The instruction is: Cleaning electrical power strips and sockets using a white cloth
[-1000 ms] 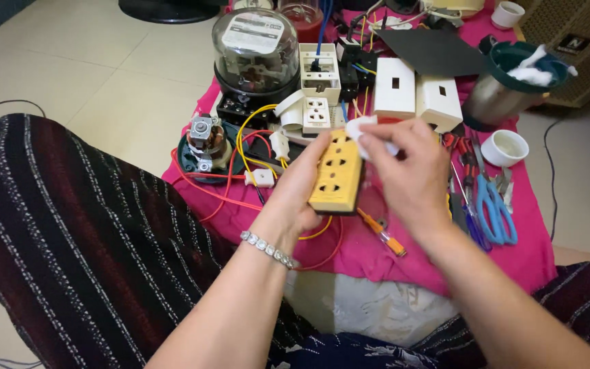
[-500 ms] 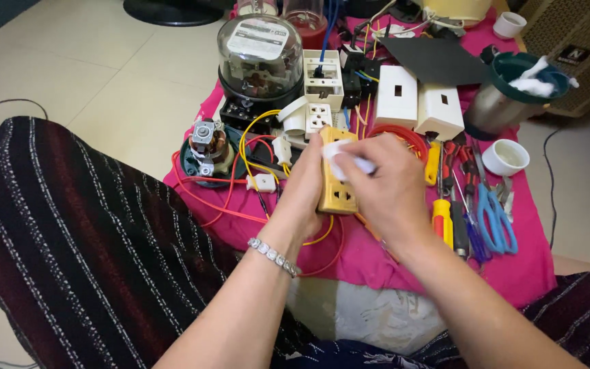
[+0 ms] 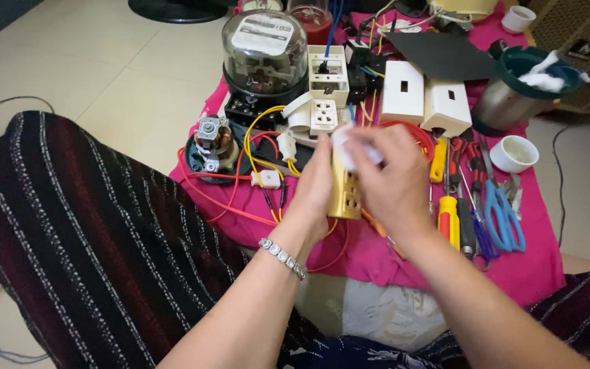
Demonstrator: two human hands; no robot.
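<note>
My left hand (image 3: 317,183), a bracelet at its wrist, grips a yellow multi-socket outlet block (image 3: 346,191) and holds it upright over the pink cloth (image 3: 527,266). Pressed against the top of the block is a small white wad (image 3: 347,147), pinched in my right hand (image 3: 394,181). Most of the block's face is hidden by my right hand; two socket holes show near its bottom.
On the cloth lie a glass-domed electric meter (image 3: 264,51), white sockets and switch boxes (image 3: 425,102), a small motor (image 3: 209,140), red and yellow wires, screwdrivers (image 3: 448,215), blue scissors (image 3: 503,215), a metal pot (image 3: 513,92) and a white cup (image 3: 513,154). My striped-clothed leg (image 3: 83,232) fills the left.
The block has turned more upright and edge-on in my left hand. My right hand moved the white wad from the block's upper right onto its top face.
</note>
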